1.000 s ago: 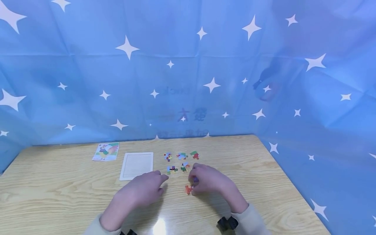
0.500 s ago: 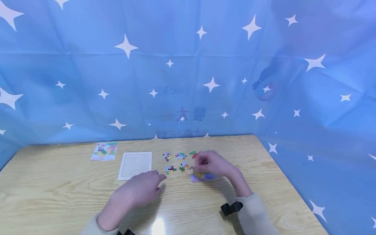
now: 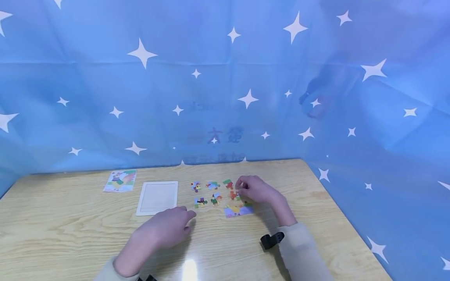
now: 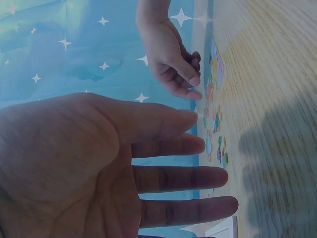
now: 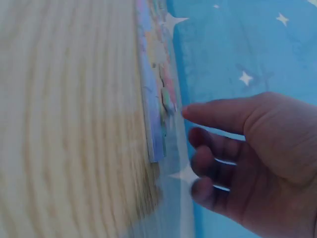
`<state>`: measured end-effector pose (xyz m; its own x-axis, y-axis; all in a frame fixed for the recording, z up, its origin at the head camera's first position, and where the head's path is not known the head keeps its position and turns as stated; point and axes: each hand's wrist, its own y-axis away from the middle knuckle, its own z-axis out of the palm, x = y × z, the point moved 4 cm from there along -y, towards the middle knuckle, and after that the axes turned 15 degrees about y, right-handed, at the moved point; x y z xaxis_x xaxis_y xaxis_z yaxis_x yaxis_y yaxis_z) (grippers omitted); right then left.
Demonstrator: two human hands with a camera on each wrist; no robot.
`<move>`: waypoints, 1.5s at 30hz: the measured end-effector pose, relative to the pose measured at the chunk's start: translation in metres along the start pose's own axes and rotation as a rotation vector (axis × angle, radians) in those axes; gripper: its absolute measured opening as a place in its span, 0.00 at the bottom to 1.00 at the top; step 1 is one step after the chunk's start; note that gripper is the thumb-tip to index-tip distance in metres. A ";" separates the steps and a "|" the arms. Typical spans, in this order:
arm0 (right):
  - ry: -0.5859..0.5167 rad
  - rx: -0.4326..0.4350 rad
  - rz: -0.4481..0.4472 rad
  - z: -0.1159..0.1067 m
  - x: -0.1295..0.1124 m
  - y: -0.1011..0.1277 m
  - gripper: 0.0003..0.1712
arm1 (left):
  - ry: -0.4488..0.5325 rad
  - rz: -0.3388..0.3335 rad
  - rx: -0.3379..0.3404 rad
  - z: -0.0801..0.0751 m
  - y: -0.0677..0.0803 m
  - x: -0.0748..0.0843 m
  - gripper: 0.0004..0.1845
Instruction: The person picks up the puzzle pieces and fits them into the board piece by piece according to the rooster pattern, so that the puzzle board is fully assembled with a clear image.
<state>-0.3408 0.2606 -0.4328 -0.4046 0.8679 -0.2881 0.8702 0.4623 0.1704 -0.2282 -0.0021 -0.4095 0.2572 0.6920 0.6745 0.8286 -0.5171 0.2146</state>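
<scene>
Red-orange puzzle piece lies flat on the wooden surface, apparently touched by the right hand at its fingertips. A larger purple-yellow joined section lies flat just below it. Five small multicoloured pieces sit alongside in two rows.

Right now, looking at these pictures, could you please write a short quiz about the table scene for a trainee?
1. True or false: the left hand holds a puzzle piece.
2. Which lies nearer the picture card: A) the white tray, B) the joined puzzle section?
3. The right hand's fingers are at the ____ end of the loose pieces.

Key: 1. False, it rests flat with nothing in it. 2. A. 3. Right.
</scene>
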 end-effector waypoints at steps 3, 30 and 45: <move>0.041 0.009 -0.028 0.000 -0.015 0.005 0.11 | 0.008 0.000 0.003 0.000 0.001 -0.002 0.15; -0.368 -0.020 -0.224 0.046 -0.086 0.042 0.09 | 0.467 0.247 0.075 0.036 -0.037 -0.008 0.20; -0.188 0.150 -0.128 0.027 -0.065 0.037 0.09 | 0.466 0.114 0.198 0.010 -0.030 -0.024 0.20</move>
<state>-0.2749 0.2165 -0.4335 -0.4669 0.7489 -0.4702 0.8529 0.5218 -0.0158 -0.2541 0.0024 -0.4393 0.1397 0.3156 0.9386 0.8982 -0.4395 0.0141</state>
